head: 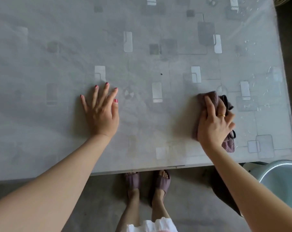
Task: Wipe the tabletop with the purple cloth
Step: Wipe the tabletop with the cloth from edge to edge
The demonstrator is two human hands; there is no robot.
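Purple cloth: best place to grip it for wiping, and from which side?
Press and grip the bunched middle of the purple cloth from above, as the right hand does: it lies flattened on the tabletop, loose ends trailing toward the near edge.

The tabletop [142, 47] wears a smooth, glossy clear plastic sheet over grey patterned covering; the purple cloth [209, 99] looks soft, fuzzy terry. The floor [100, 198] looks like rough matt concrete.

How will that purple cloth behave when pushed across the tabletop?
Probably floppy: the purple cloth is bunched into folds under the right hand. Its towel-like nap looks likely to grip, not slide freely. The glossy tabletop should let it glide under pressure.
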